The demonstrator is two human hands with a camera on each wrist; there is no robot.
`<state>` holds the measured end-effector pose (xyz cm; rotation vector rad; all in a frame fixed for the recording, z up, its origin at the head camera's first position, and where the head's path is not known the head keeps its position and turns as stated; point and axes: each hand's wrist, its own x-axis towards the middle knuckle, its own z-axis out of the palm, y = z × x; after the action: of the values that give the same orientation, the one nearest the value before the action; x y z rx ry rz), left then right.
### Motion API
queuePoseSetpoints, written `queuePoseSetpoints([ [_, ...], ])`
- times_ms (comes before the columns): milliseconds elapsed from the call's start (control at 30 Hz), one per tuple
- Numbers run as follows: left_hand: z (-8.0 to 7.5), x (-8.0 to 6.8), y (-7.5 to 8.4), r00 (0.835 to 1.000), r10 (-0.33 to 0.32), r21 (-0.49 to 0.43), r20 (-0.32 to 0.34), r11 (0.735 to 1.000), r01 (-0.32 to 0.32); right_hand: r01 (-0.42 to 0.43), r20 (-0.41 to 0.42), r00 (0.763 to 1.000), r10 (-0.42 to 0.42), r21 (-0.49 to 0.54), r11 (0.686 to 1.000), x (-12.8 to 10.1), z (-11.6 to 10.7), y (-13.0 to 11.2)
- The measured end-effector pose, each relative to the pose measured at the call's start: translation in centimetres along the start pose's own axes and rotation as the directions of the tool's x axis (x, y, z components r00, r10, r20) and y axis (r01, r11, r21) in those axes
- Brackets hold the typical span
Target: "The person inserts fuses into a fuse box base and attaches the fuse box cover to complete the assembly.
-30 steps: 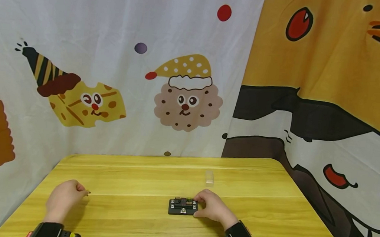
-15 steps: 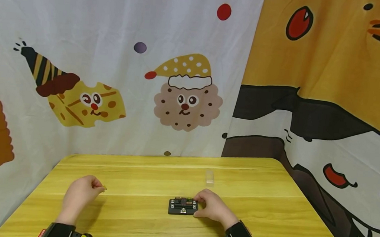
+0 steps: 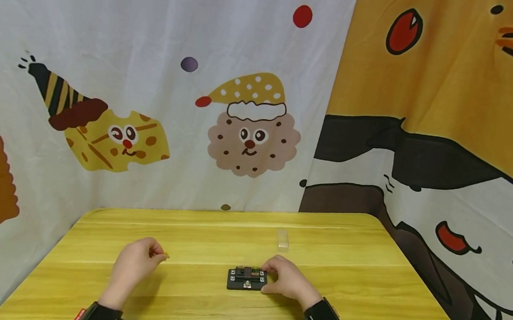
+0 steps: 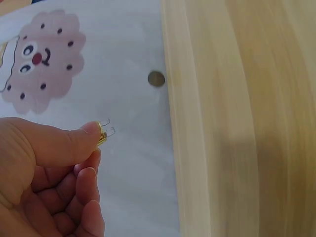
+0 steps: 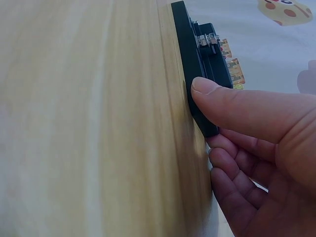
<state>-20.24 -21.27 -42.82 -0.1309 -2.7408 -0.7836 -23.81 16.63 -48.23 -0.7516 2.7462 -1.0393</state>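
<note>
Down on the yellow wooden table [image 3: 344,247], a flat black fuse block [image 3: 247,279] lying just right of the middle, near the front edge, with small coloured fuses along its far side. Right hand [image 3: 287,279] clasped on the block's right end, fingers curled over the far side and thumb on the near side; from the right wrist view, thumb [image 5: 247,108] pressed against the black edge [image 5: 197,74], remaining fingers curled beneath, orange and yellow fuses [image 5: 232,61] standing up from the block's top. Left hand [image 3: 136,263] raised a little above the table, well apart from the block and to its left, fingers curled in, thumb and forefinger pinching a tiny yellow fuse [image 3: 165,257]. Closer, from the left wrist view, that small yellow piece [image 4: 102,134] nipped at the thumb tip [image 4: 89,131], two thin metal prongs poking out, other fingers folded into the palm. Bare tabletop between the pinched piece and the block. Farther back, a small clear plastic case [image 3: 282,238] lying alone, beyond the right hand and not touching it. Behind the table, hung cartoon cloths: a white one [image 3: 157,46] with a cookie face and a cheese figure, an orange one [image 3: 449,69] on the right. Black wrist straps [image 3: 323,316] on both forearms.
</note>
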Motion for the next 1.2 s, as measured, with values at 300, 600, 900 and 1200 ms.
queuePoseSetpoints([
  [300,2.0,0.1,2.4,0.999,0.045,-0.049,0.0,0.998,-0.044,0.006,-0.011,1.0,-0.007,-0.009,1.0,0.0,0.1,0.0],
  [600,4.3,0.3,4.7,0.994,0.111,-0.065,0.009,0.992,-0.11,0.004,-0.01,1.0,-0.004,-0.006,1.0,0.0,0.1,0.1],
  [900,5.9,0.4,7.1,0.979,0.199,-0.06,0.042,0.979,-0.197,0.013,-0.013,1.0,-0.013,-0.011,1.0,0.1,0.2,0.4],
  [1200,7.5,0.8,8.7,0.959,0.272,-0.054,0.073,0.962,-0.269,0.009,-0.005,1.0,-0.009,0.005,1.0,0.0,0.2,0.4],
])
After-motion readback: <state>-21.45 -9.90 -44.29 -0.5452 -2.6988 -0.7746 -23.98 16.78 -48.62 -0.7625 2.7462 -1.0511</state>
